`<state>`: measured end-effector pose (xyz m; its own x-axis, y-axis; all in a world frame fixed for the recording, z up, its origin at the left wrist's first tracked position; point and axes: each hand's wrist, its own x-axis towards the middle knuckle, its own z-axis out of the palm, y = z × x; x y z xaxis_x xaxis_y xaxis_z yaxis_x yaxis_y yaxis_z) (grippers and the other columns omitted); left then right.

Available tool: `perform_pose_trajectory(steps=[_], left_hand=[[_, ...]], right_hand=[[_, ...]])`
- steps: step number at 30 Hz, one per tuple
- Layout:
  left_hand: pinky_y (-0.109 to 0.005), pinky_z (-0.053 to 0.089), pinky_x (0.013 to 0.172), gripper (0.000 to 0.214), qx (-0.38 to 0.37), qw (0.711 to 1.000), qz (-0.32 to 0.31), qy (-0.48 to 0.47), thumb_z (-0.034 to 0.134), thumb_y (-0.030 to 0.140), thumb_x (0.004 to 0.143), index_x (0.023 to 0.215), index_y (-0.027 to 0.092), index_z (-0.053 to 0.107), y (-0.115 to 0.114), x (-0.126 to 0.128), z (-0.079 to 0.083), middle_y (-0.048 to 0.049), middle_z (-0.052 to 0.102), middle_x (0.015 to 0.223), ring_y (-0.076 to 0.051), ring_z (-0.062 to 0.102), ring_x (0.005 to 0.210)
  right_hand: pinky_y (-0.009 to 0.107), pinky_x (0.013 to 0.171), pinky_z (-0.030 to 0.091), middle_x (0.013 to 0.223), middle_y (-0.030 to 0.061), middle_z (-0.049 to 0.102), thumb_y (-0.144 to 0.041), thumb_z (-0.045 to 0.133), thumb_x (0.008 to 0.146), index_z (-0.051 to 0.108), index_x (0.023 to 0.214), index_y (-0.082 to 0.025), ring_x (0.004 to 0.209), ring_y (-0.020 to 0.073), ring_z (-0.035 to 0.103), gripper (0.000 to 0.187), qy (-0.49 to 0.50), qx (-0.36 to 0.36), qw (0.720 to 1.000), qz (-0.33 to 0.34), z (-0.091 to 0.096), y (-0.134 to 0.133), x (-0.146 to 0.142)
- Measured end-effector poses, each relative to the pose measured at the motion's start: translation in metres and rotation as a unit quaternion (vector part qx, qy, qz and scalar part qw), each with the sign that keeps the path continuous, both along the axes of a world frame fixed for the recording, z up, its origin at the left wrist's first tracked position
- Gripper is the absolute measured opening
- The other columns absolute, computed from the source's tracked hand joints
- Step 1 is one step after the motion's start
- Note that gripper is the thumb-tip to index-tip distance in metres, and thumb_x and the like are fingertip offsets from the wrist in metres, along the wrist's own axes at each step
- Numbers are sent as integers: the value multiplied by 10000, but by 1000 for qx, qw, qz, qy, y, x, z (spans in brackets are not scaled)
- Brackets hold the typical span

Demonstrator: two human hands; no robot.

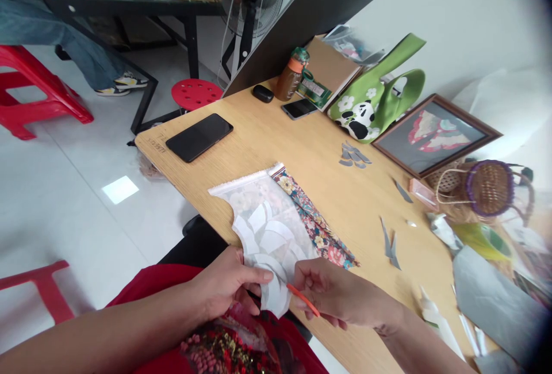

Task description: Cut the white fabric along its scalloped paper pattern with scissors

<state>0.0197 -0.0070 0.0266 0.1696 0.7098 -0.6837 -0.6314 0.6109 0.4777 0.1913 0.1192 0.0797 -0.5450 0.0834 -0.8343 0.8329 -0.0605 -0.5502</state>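
Observation:
My left hand (241, 285) pinches the near edge of a floral cloth (317, 221), thumb on top and fingers curled beneath. The cloth lies partly on the table with its pale back up and one printed strip folded over. Several white curved paper pieces (276, 236) sit on that pale back. Close by on the right, my right hand (325, 293) is closed around orange-handled scissors (304, 299) at the cloth's edge. Their blades are mostly hidden by the hand and cloth.
On the wooden table (254, 132) lie a black phone (199, 137), grey cut pieces (354, 154) and a white glue bottle (440, 319). Behind stand a drink bottle (292, 75), a green panda bag (366, 103), a framed butterfly (437, 132) and a basket (489, 190). A person's legs (64, 40) show far left.

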Motion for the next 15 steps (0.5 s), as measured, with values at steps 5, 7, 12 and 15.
perform_pose_trajectory(steps=[5,7,12,15], left_hand=[[-182,434,348,464,1,1000,-6,0,856,355,466,818,84,722,-2,-1,0,-101,714,707,-149,608,536],[-181,433,344,493,1,1000,-9,-2,856,366,480,854,74,722,-4,-2,-1,-126,724,751,-165,627,568],[-183,436,351,519,-10,1000,-2,-3,859,407,479,830,49,725,-7,0,-2,-146,719,731,-167,627,569],[-182,432,357,522,-9,1000,-1,-5,857,423,484,820,45,728,-7,0,-2,-144,718,728,-158,620,561]], right_hand=[[119,308,301,590,-48,542,-266,639,795,519,799,-165,360,13,414,157,7,2,1000,1,2,1,0],[119,307,298,592,-50,540,-257,641,792,517,802,-165,360,11,411,155,5,4,1000,0,2,1,-1],[116,315,305,614,-50,546,-232,632,801,516,811,-168,373,10,426,133,-3,6,1000,7,2,1,-3],[114,314,306,612,-51,544,-223,629,804,518,812,-166,371,9,424,126,-3,8,1000,11,2,2,-3]])
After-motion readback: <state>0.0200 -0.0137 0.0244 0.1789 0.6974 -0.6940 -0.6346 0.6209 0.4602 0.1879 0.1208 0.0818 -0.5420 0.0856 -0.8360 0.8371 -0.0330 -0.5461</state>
